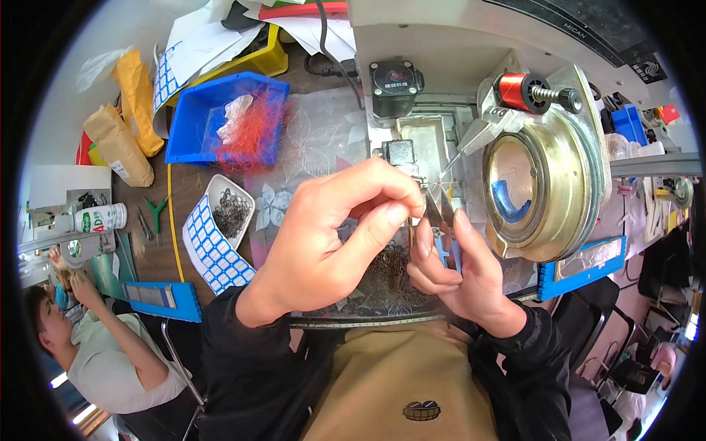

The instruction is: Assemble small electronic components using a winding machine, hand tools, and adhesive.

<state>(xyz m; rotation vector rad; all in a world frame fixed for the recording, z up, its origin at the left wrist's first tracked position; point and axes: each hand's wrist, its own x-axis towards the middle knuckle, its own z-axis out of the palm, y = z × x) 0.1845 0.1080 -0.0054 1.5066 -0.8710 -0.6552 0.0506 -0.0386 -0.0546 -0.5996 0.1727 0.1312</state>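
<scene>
My left hand point(323, 239) is closed, thumb and forefinger pinched together in front of the machine. Whatever lies in that pinch is too small to make out. Close beside it, my right hand point(471, 275) grips a pair of small snips point(446, 246) with light-blue handles. Their dark, narrow blades point up and away from me, next to my left fingertips. Below and between the hands, a pile of small dark metal pieces point(386, 272) lies on the clear table cover, partly hidden by my left hand.
A machine holds a brass-coloured ring point(548, 195) and a spool of red wire point(522, 92) at the right. To the left stand a blue bin point(180, 140) with red wire scraps and a white dish point(248, 192) of dark pieces. A co-worker point(110, 353) sits far left.
</scene>
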